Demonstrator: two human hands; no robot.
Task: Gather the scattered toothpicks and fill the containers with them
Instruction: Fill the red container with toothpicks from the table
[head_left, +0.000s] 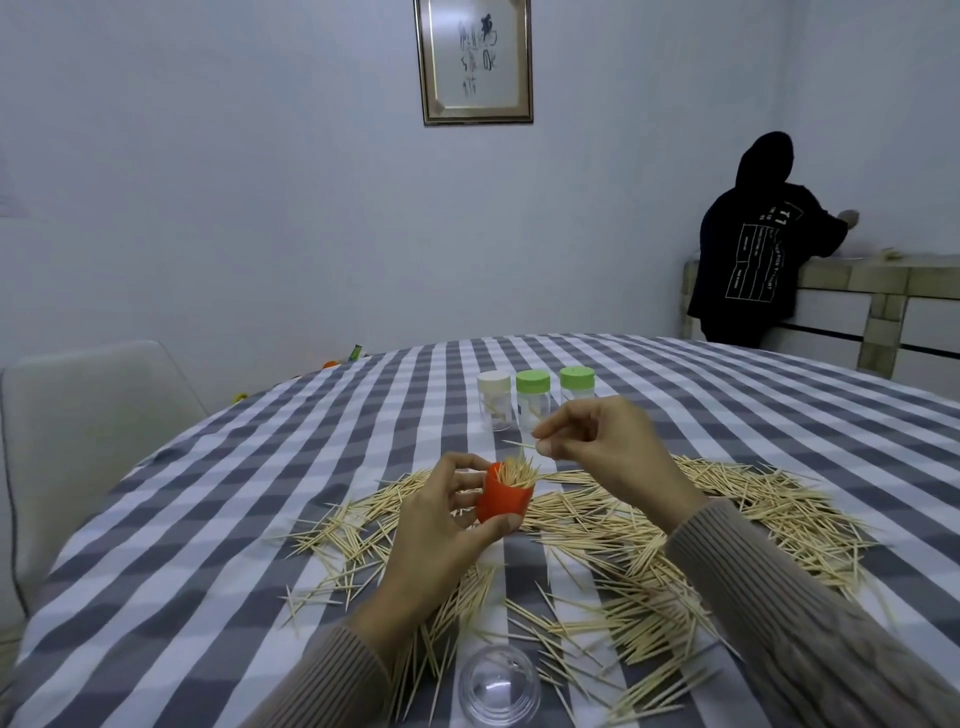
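Observation:
My left hand (447, 525) grips a small orange container (501, 501) above the table, and a bunch of toothpicks (517, 470) sticks out of its top. Just above and to the right, my right hand (608, 439) pinches a single toothpick (519, 445) between thumb and fingertips, its tip pointing left over the container. Several loose toothpicks (623, 525) lie scattered in a wide heap across the checked tablecloth (234, 519). A clear plastic dome lid (498, 686) lies near the front edge.
Three clear jars stand at the back of the table: one with a white cap (493, 400) and two with green caps (533, 397) (576, 387). A pale chair (88, 415) is at the left. A person in black (748, 244) leans on a counter far right.

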